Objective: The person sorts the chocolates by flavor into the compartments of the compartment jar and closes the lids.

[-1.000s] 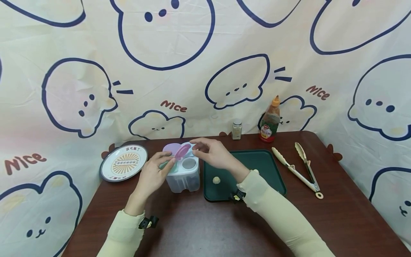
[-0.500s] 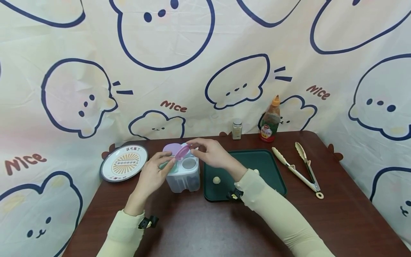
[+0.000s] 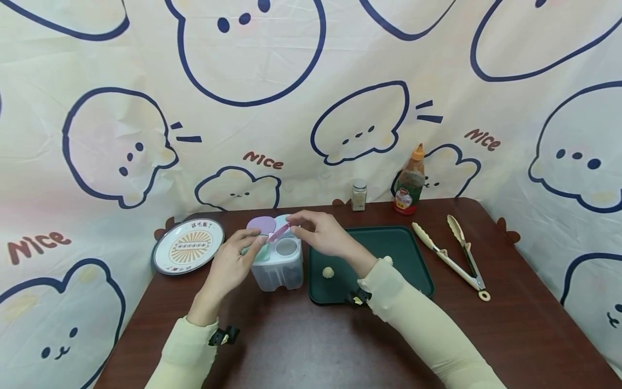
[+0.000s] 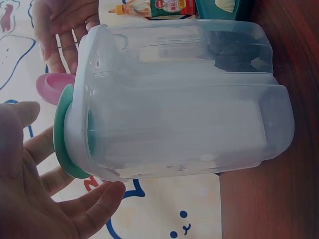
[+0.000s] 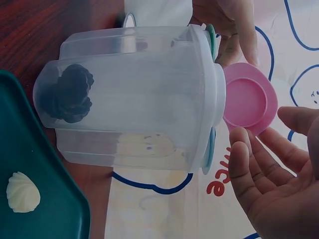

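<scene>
In the head view, a pink round lid (image 3: 279,232) stands tipped up over a clear plastic box (image 3: 278,273) with several round openings and coloured lids. My right hand (image 3: 320,233) pinches the lid's edge between thumb and fingers, as the right wrist view of the pink lid (image 5: 244,102) shows. On the box's left, my left hand (image 3: 234,265) has its fingers spread beside the green lid (image 4: 64,132), the fingertips close to the pink lid. A purple lid (image 3: 261,225) lies open at the back. Something dark and lumpy (image 5: 72,94) sits inside one compartment.
Right of the box lies a dark green tray (image 3: 369,236) with small cream-coloured pieces (image 3: 328,272). A white plate (image 3: 188,247) is at the left, tongs (image 3: 457,259) at the right. A spice jar (image 3: 358,195) and a sauce bottle (image 3: 408,186) stand behind the tray.
The pink lid has tilted further, from showing its round face to nearly edge-on in the head view. My right hand has shifted slightly with it; my left hand has barely moved.
</scene>
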### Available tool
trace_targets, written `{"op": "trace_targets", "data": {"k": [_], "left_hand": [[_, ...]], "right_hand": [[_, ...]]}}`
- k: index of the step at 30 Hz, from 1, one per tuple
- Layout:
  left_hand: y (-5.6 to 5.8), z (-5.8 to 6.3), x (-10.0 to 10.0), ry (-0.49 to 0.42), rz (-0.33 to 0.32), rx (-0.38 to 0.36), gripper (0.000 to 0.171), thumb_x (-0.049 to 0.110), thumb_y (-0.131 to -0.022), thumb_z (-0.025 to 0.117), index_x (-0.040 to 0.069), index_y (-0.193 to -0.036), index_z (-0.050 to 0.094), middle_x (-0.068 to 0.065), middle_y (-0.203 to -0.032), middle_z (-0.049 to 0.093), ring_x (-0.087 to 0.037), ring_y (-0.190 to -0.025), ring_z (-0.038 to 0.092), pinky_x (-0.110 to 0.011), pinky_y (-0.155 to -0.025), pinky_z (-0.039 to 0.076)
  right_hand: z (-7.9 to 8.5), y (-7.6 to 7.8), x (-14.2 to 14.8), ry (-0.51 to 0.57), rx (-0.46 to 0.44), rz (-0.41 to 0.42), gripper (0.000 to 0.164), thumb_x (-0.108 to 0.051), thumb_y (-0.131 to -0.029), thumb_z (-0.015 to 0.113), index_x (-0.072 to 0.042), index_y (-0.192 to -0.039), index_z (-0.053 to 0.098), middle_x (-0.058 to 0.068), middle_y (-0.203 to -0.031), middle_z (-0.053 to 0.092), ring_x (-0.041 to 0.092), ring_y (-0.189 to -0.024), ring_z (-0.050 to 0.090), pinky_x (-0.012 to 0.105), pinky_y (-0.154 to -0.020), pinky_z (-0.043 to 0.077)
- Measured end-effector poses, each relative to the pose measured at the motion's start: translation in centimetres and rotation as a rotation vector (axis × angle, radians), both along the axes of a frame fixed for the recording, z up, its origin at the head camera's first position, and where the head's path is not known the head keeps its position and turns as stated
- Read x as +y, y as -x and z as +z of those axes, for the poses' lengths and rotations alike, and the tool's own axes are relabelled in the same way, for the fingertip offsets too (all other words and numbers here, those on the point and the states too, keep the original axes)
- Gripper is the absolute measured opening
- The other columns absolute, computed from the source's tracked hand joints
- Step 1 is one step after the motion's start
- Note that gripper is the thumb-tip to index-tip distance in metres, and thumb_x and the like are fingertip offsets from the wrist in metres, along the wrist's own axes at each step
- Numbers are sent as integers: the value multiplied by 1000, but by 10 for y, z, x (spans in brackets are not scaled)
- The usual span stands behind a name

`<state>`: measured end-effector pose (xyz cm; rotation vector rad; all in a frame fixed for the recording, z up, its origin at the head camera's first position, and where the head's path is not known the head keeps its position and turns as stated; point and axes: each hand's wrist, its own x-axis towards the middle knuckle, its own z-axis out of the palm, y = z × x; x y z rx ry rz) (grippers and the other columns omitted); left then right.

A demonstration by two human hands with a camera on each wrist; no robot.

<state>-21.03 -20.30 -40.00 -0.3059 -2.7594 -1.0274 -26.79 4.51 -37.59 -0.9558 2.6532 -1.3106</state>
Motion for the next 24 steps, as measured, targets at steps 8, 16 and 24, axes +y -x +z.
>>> {"op": "trace_targets", "data": {"k": [8,16,24], "left_hand": [[-2,1,0,-8,2,-25,50,53,-104,40,20,-123,72,-7,-142,57,-33,-135,50,-61,-108,39],[-2,0,0,-12,6,-17,50,53,-104,41,20,-122,73,-6,-142,57,-32,-135,50,-61,-108,40],[-2,-1,0,-14,4,-7,51,54,-103,41,18,-123,72,-7,-142,57,-32,-135,50,-60,-108,40]], "right_hand": [[-6,-3,7,29,-21,11,34,-33,-100,59,-16,-129,66,0,-118,71,16,-102,66,32,-83,56],[-14,-9,11,37,-31,-4,30,-36,-100,60,-21,-125,68,-3,-118,71,14,-106,64,36,-91,54],[-25,-14,10,30,-31,-39,28,-31,-95,67,-21,-121,70,-4,-107,71,13,-93,62,27,-73,54]]}}
